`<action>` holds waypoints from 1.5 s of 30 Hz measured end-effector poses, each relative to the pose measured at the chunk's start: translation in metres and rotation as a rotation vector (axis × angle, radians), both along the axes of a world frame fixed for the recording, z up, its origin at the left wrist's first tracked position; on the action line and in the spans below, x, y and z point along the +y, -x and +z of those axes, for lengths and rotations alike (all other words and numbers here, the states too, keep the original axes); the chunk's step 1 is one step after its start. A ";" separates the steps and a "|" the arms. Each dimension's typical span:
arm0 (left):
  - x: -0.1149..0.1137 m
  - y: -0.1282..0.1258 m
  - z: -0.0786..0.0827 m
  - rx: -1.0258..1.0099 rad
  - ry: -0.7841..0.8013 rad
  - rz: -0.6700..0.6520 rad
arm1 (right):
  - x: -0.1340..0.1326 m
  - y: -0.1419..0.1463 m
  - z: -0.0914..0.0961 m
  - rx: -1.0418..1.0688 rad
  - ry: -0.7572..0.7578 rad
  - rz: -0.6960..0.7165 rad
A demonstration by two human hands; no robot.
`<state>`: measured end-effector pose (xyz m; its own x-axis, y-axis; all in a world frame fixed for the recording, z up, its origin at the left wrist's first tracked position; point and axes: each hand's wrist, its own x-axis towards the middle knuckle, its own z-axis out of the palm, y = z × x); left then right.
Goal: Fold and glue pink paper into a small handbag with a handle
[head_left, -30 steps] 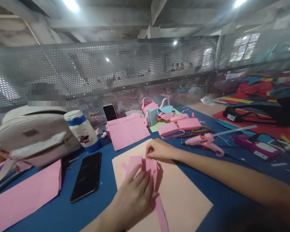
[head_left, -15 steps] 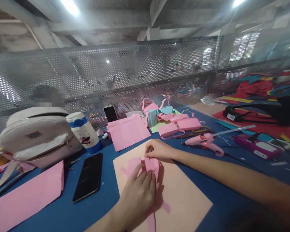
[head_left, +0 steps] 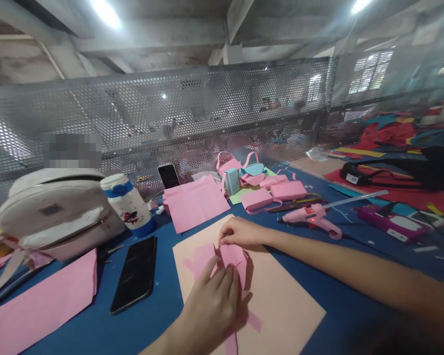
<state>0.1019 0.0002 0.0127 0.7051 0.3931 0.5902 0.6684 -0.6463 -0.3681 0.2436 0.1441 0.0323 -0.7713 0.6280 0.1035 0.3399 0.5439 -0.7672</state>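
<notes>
A small folded pink paper piece (head_left: pixel 232 256) lies on a peach sheet (head_left: pixel 281 301) in front of me. My left hand (head_left: pixel 210 308) presses on its near side, fingers together and bent over the paper. My right hand (head_left: pixel 240 232) pinches the far top edge of the same piece with curled fingers. A pink paper strip (head_left: pixel 255 321) trails from under my left hand toward me. Part of the piece is hidden beneath my left hand.
A black phone (head_left: pixel 135 273) lies left of the peach sheet. A pink glue gun (head_left: pixel 313 218) rests to the right. Pink paper sheets (head_left: pixel 196 202), small pink paper bags (head_left: pixel 274 190), a white bottle (head_left: pixel 128 203) and a white bag (head_left: pixel 55 207) sit around.
My left hand has slid further over the pink piece and the strip under it has shifted. My right hand keeps its pinch at the top edge.
</notes>
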 end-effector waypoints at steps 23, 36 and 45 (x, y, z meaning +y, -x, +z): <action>-0.005 -0.003 0.004 0.038 -0.029 0.030 | -0.009 -0.001 0.010 -0.006 0.146 0.074; -0.005 -0.004 0.003 0.045 -0.030 0.047 | -0.010 0.000 0.005 0.057 0.084 -0.024; -0.006 -0.003 0.002 0.022 -0.040 0.044 | -0.012 0.001 0.004 0.044 0.050 -0.047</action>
